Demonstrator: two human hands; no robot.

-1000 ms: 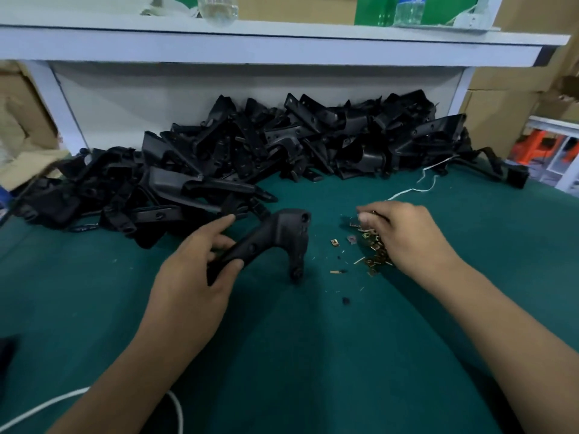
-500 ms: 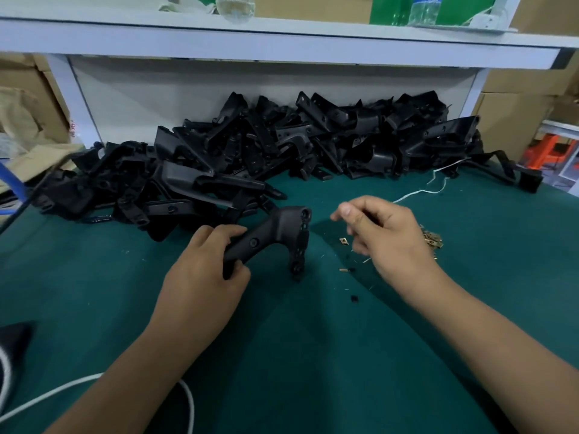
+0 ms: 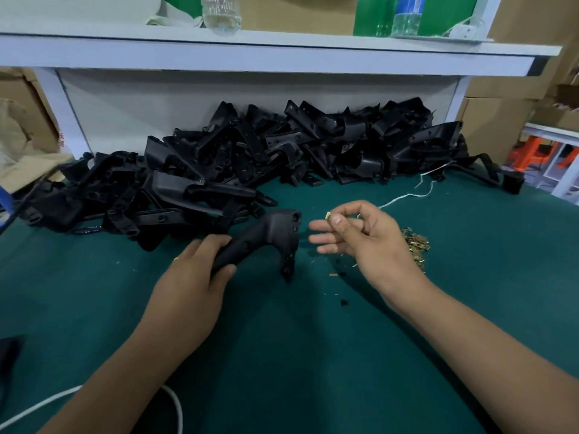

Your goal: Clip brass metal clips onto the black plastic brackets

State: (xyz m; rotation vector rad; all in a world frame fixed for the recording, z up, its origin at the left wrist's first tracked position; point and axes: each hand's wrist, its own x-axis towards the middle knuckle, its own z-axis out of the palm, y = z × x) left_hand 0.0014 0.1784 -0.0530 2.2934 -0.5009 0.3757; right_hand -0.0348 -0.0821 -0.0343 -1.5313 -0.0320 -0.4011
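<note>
- Head view: a green table [image 3: 282,355] fills the lower two thirds of the frame, with both bare forearms reaching in from the bottom edge.
- The left hand [image 3: 191,277], centre-left, has its fingers and thumb wrapped round the lower arm of a black bracket [image 3: 266,236].
- The bracket is angled, its bend raised at the centre of the frame and its other leg pointing down so that its tip touches or nearly touches the cloth.
- The right hand [image 3: 363,239], just right of centre, pinches a single brass clip [image 3: 328,215] between thumb and forefinger; the other fingers stretch loosely toward the bracket.
- The clip is held in the air near the bracket's upper end, apart from it.
- A small heap of brass clips [image 3: 415,245] lies on the cloth at centre right, partly hidden behind the right wrist.
- A few loose bits lie on the cloth below the bracket's tip; they are too small to identify.
- A long pile of black brackets [image 3: 250,164] runs across the middle of the frame, against the white back panel.
- A white string [image 3: 407,197] trails over the cloth at right of centre, in front of the pile.
- A white shelf [image 3: 282,54] spans the top of the frame, with a clear bottle [image 3: 221,14] standing on it at upper centre.
- A white cord [image 3: 175,402] curves along the bottom left.
</note>
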